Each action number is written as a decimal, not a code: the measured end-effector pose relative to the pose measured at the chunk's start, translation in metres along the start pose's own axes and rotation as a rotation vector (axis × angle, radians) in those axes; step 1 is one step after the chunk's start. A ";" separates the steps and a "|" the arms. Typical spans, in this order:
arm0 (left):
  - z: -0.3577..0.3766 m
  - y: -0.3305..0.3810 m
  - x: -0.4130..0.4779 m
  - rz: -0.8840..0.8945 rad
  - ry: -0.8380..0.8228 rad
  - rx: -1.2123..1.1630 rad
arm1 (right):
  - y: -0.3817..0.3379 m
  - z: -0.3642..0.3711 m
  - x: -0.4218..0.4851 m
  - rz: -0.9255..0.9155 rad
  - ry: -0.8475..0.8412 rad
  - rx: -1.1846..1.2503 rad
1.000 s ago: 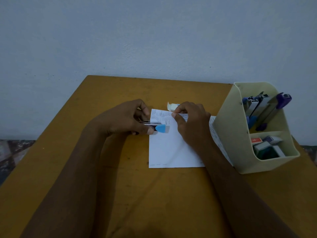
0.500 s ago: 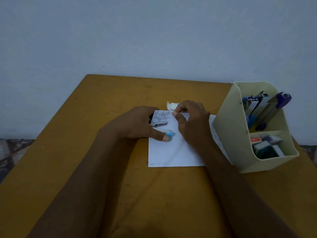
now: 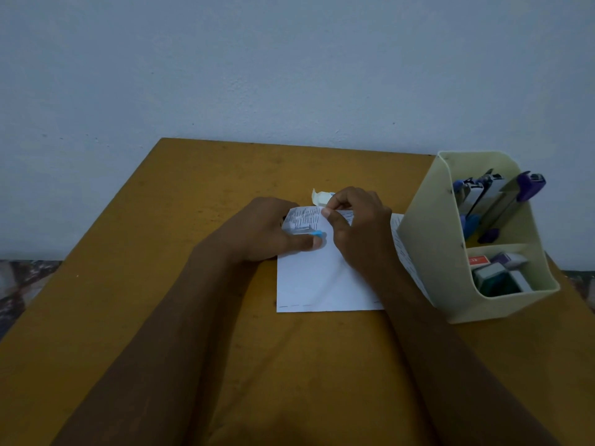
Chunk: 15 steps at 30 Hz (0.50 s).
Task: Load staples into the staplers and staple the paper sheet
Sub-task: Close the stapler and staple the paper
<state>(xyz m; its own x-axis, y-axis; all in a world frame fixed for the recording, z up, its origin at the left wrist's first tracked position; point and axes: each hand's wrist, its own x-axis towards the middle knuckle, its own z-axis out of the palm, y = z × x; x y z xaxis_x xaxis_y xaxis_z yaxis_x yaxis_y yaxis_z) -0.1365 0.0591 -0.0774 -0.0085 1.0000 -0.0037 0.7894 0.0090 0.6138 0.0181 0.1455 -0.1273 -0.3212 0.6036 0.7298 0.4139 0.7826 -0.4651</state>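
Both hands meet over the paper sheet (image 3: 322, 278), which lies flat on the yellow worktop (image 3: 161, 284) near its centre. The left hand (image 3: 267, 233), its grip closed around a small blue-tipped stapler (image 3: 306, 232), presses it onto the sheet's folded top-left corner. At three o'clock from it, the right hand (image 3: 357, 226) pinches the folded top edge. A cream organiser (image 3: 431, 252) stands at three o'clock, touching the sheet's right side and holding more staplers (image 3: 502, 201) upright.

Left hand (image 3: 267, 231) curled palm-down, thumb extended, right hand (image 3: 357, 226) pinching — grip seemingly closed, forearms converging
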 end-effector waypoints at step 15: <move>0.005 -0.008 0.002 0.082 0.076 0.048 | 0.000 0.001 -0.001 0.008 -0.003 0.016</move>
<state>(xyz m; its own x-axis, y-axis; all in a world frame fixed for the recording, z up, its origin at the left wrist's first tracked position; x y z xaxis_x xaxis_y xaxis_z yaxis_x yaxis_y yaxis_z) -0.1397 0.0612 -0.0867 0.0121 0.9944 0.1053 0.8178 -0.0704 0.5712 0.0173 0.1449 -0.1279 -0.3207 0.6103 0.7244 0.4030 0.7800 -0.4788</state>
